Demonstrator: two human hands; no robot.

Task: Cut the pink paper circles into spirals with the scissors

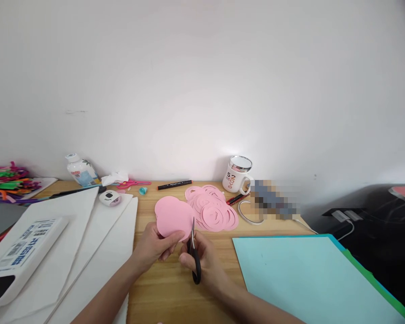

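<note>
Scalloped pink paper [173, 216] is held up over the worktop [155, 292], in front of the heap of pink paper spirals [211, 209]. The left hand's grip [153, 245] is pinched on its lower edge, thumb on top, while the right hand's grip [204, 258] is closed round the handles of black-handled scissors [197, 263]. Their blades stand at the paper's right edge; whether that edge sits between them I cannot tell. Pinched at one side only, the paper could bend or swing under blade pressure, probably sending a cut off line. The left thumb lies near the blades, so a careless turn might nick it. Reaching too far forward could also push the heap towards the black marker [174, 185] or the mug [234, 180].
</note>
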